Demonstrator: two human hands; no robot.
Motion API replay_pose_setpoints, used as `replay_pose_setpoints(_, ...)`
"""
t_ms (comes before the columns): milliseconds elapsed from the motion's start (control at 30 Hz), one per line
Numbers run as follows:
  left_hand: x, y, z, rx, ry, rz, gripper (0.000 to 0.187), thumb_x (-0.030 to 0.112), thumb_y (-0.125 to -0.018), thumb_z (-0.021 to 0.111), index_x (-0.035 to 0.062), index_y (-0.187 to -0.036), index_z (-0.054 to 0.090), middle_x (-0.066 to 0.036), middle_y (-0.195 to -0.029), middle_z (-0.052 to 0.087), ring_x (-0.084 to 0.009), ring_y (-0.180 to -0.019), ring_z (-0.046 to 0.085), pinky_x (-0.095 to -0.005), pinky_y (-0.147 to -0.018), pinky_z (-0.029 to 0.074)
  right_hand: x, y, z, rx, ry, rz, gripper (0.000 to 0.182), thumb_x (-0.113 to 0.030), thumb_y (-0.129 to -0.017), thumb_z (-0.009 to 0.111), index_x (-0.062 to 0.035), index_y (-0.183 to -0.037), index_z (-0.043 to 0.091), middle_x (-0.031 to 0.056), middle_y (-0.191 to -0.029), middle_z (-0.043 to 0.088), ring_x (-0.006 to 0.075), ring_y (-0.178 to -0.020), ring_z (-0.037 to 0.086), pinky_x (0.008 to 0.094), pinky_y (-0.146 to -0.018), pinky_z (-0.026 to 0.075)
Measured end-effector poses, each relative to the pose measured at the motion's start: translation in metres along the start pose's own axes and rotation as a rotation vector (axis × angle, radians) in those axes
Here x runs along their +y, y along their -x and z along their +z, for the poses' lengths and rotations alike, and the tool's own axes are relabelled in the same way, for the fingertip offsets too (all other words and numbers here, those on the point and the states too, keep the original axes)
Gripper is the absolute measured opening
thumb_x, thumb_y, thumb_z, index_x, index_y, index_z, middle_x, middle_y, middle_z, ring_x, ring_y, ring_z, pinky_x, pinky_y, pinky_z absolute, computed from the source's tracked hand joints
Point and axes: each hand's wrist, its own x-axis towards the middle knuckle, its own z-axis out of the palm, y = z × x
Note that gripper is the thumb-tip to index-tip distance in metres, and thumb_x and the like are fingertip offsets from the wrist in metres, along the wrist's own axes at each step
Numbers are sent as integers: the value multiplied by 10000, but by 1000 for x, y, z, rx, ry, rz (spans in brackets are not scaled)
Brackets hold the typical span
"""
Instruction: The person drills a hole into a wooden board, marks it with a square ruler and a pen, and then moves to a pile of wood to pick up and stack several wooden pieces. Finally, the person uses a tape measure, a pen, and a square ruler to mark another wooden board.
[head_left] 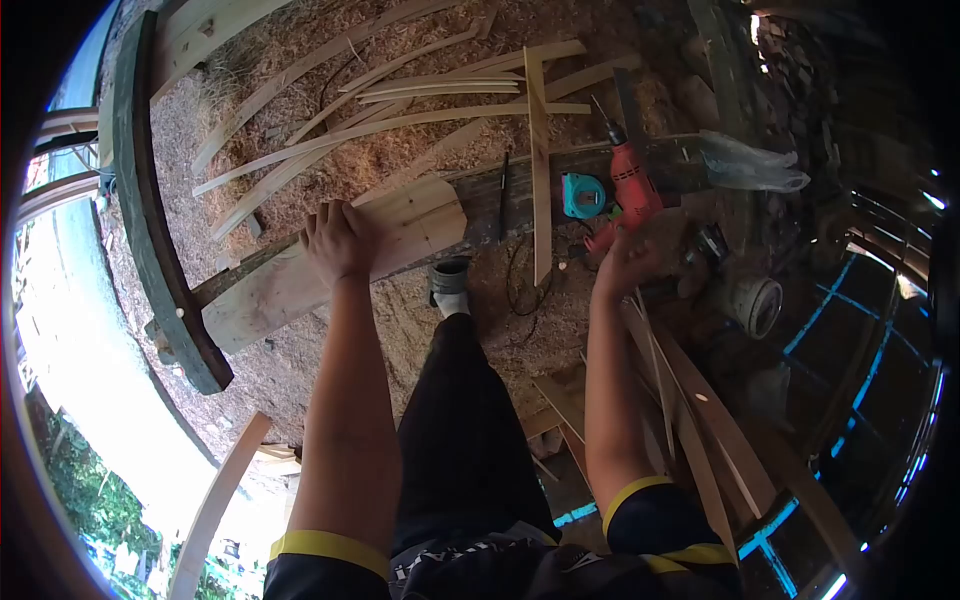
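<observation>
A wide pale wooden board (pixel 425 215) with a shaped end lies along a darker beam. My left hand (pixel 337 240) grips its far edge, fingers curled over it. My right hand (pixel 627 262) is beside the handle of a red power drill (pixel 632 180), overlapping it in this view; I cannot tell whether its dim, blurred fingers hold anything. The drill lies on its side with a long bit pointing away from me. Just left of it is a teal tape measure (pixel 583 195). A thin wooden strip (pixel 539 170) crosses the beam, near a slim dark rod (pixel 503 198).
Several long wooden strips (pixel 400 125) lie on the sawdust-covered ground beyond the board. A dark timber (pixel 150 200) crosses at the left. A clear plastic bag (pixel 750 162) rests right of the drill. Planks (pixel 700 420) lean by my right arm, near a whitish bucket (pixel 757 303).
</observation>
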Motion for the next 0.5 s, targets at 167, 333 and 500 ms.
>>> replay_pose_setpoints(167,-1,5,4,46,-1,44,333,319,-1085,491,121,-1015,749,-95,-1095,746,-341,-1098,665,-513,-1048,467,-19,77,18,-390,649,-793,502,-165,-938,829,-16,-1333,557,184,-1263,632,394,-1156,666,513,-924,584)
replay_pose_setpoints(333,2,2,-5,59,29,28,315,320,-1077,491,127,-1014,732,-91,-1092,734,-351,-1101,656,-517,-1032,469,-4,92,52,-408,605,-635,513,-147,-967,778,11,-1394,541,230,-1287,613,429,-1173,652,522,-966,558)
replay_pose_setpoints(500,-1,2,-3,33,37,6,276,310,-1064,529,124,-1022,729,-83,-1080,716,-338,-1076,657,-509,-1010,473,-6,87,52,-399,516,-580,452,-118,-998,710,37,-1384,535,244,-1255,607,426,-1137,653,514,-953,536)
